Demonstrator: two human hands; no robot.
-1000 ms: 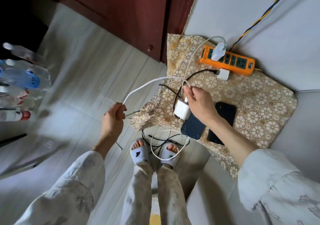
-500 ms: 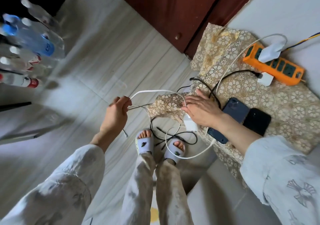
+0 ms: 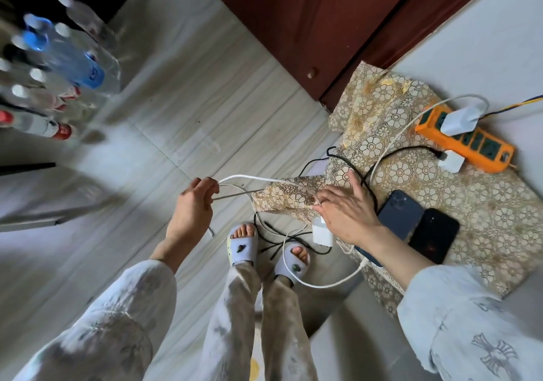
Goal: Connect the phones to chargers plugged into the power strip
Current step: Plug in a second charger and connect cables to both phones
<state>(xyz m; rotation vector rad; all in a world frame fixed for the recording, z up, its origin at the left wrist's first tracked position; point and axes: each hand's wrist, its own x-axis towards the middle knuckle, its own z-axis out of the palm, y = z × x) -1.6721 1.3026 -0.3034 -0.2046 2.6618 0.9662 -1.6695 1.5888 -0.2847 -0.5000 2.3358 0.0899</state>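
While I look down through the head camera, my left hand pinches the white cable above the floor; my right hand lies on the patterned cloth, fingers spread, its grasp unclear. Both phones lie just beside it, power strip beyond.

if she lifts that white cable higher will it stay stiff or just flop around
Likely floppy: the white cable already sags in a loose loop below the mat's edge. The white charger block hanging near the right hand would probably swing. The left hand grips it, so slipping seems unlikely.
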